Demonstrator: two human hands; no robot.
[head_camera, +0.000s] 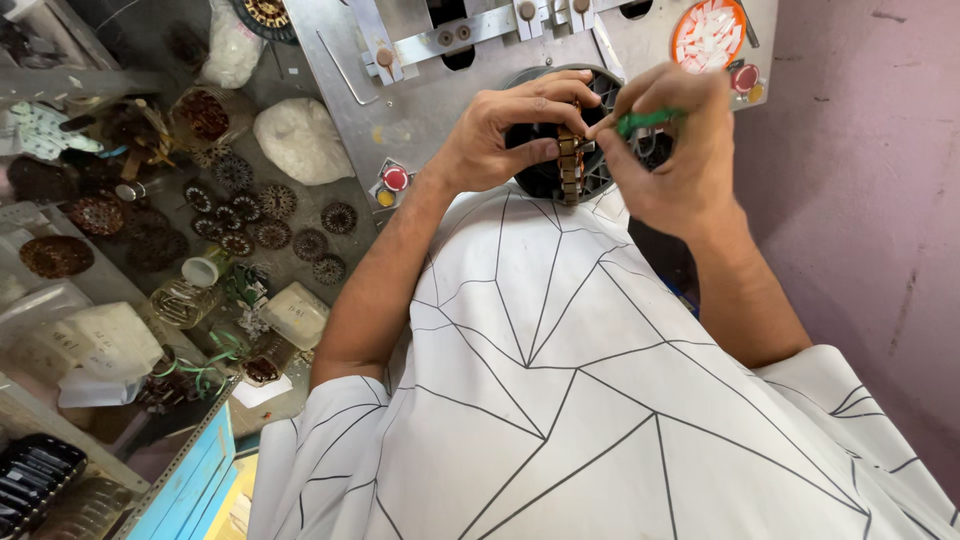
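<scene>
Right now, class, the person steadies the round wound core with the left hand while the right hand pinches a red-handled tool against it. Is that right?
Not quite. In the head view the tool pinched by the right hand has a green handle, not red. The rest holds: the left hand steadies the round wound core.

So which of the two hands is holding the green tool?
The right hand: it pinches the green tool between its fingers, while the left hand grips only the brown wound stator core.
</scene>
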